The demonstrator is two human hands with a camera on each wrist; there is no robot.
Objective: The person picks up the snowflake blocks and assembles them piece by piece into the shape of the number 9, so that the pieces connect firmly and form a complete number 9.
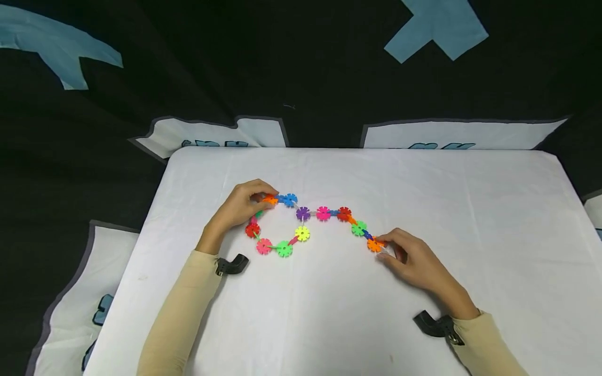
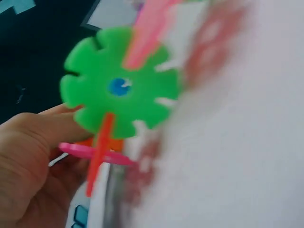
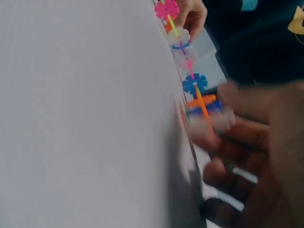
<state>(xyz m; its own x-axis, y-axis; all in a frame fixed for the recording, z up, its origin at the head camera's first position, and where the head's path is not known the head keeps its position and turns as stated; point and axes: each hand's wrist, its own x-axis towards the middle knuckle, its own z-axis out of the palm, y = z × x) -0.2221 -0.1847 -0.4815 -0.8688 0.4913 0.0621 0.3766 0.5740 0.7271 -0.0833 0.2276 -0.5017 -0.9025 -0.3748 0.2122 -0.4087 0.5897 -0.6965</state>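
A chain of colourful notched plastic discs lies on the table, slotted together edge to edge. Its left part forms a ring with a yellow disc (image 1: 302,233) and a red disc (image 1: 252,230); from the purple disc (image 1: 303,213) a tail runs right. My left hand (image 1: 237,206) pinches an orange disc (image 1: 270,199) at the ring's upper left. At the tail's end, the thumb and fingers of my right hand (image 1: 418,261) grip an orange disc (image 1: 374,245) and a clear one beside it. A green disc (image 2: 95,102) fills much of the left wrist view, while a blue disc (image 3: 194,84) shows in the right.
A white cloth covers the table (image 1: 329,313), whose far edge meets a black curtain (image 1: 301,68) with blue and white shapes. Black camera mounts stick out from the left wrist (image 1: 232,265) and the right wrist (image 1: 432,325).
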